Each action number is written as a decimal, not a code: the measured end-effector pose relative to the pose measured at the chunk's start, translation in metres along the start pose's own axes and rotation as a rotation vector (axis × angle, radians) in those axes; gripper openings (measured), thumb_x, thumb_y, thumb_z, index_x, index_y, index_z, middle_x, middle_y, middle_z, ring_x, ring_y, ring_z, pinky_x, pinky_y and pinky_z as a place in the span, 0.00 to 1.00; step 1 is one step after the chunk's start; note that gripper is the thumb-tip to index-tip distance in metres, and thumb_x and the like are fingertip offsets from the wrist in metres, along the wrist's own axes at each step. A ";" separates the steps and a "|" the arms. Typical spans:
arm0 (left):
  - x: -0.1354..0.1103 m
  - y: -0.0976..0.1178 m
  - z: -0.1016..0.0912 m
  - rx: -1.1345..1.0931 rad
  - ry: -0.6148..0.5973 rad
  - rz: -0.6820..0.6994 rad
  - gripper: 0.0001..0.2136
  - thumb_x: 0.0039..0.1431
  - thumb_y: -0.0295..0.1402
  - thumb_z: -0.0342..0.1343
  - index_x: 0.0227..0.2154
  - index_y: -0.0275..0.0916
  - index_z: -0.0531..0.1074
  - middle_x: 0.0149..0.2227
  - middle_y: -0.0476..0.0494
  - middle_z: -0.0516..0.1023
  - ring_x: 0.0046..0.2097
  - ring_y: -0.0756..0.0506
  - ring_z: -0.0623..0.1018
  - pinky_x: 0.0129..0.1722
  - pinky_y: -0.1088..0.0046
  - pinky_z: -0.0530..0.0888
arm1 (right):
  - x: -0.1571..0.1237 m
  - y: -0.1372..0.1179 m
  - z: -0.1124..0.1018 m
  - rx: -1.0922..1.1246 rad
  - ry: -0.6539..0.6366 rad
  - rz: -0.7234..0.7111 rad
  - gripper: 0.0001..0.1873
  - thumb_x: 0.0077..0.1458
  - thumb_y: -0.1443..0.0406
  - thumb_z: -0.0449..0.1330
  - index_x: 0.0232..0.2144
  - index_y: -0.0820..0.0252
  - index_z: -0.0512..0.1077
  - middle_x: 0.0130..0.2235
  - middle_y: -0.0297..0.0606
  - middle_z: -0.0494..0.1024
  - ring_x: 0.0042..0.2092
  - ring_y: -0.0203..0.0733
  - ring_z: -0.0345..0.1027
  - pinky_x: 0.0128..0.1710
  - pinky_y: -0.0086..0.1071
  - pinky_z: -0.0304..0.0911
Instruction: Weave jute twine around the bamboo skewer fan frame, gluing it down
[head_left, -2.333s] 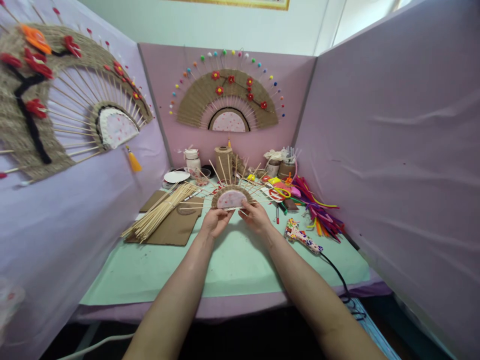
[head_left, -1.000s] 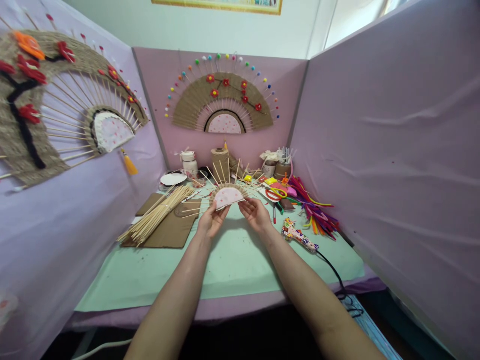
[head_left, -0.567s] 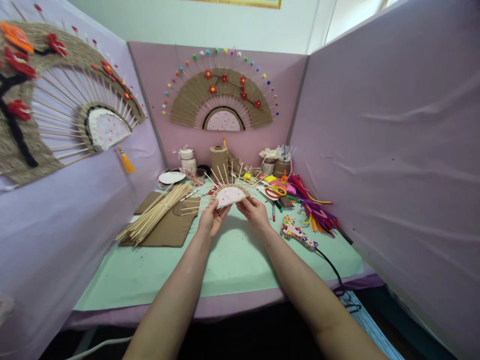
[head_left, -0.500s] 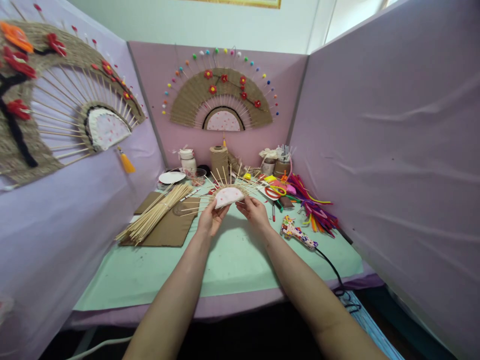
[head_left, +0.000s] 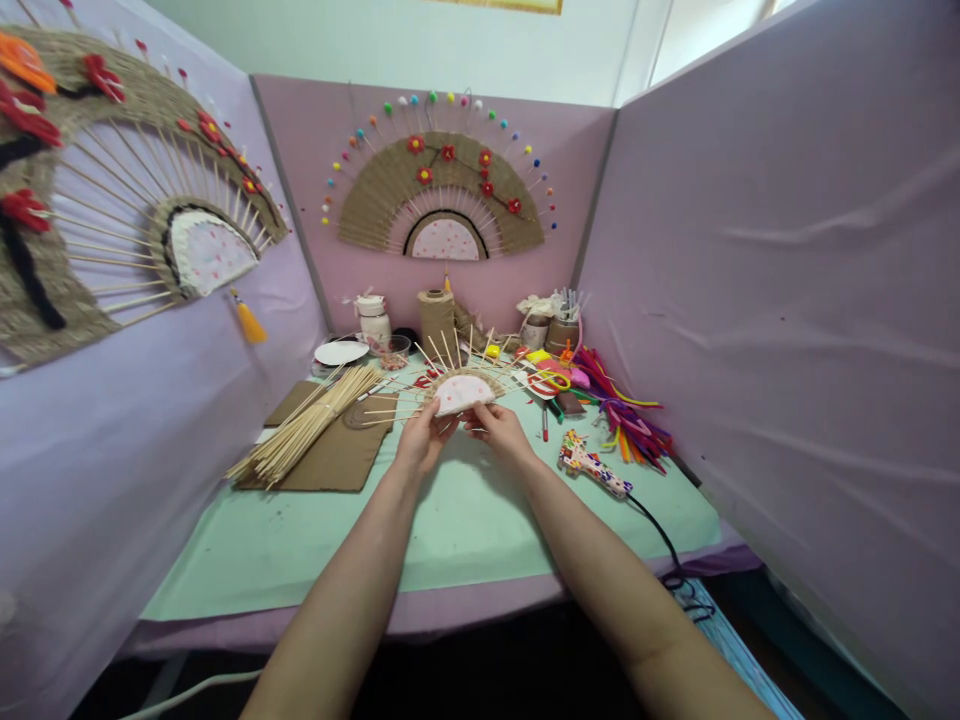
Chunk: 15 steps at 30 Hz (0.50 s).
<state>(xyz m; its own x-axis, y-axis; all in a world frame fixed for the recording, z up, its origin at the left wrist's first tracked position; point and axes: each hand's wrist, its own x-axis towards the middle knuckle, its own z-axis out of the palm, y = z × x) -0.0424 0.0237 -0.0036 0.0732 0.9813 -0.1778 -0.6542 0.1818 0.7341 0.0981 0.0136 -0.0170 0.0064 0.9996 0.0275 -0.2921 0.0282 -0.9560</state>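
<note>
Between my two hands, above the middle of the table, is a small half-round fan frame (head_left: 463, 394). Its base is covered in white cloth with pink spots and edged in twine, and thin wooden sticks spread out from its curved side. My left hand (head_left: 424, 437) grips the lower left corner, thumb on the front. At the lower right edge, my right hand (head_left: 501, 430) pinches the base between thumb and fingers. The fingers behind the frame are partly hidden.
A bundle of sticks (head_left: 307, 425) lies on brown cardboard (head_left: 352, 462) at left. On the right are a patterned glue gun (head_left: 592, 465) with a black cord and colourful pipe cleaners (head_left: 634, 425). A twine spool (head_left: 436, 322) stands behind. Finished fans (head_left: 442, 180) hang on the partitions.
My right hand has shifted slightly left and inward along the base. The fan frame has turned or tilted a little and stays in both hands. The view has moved slightly.
</note>
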 end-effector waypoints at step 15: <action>-0.006 0.001 0.002 0.119 -0.132 0.018 0.10 0.53 0.34 0.63 0.39 0.37 0.77 0.40 0.42 0.82 0.41 0.47 0.80 0.50 0.66 0.73 | -0.002 -0.002 -0.002 0.250 -0.040 0.094 0.20 0.38 0.57 0.73 0.32 0.61 0.74 0.31 0.36 0.79 0.31 0.34 0.71 0.33 0.29 0.69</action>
<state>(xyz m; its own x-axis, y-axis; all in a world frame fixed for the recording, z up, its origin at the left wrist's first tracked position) -0.0417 0.0182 -0.0002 0.1656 0.9827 -0.0825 -0.5632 0.1629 0.8101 0.1007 0.0119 -0.0154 -0.0682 0.9968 -0.0422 -0.5171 -0.0714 -0.8530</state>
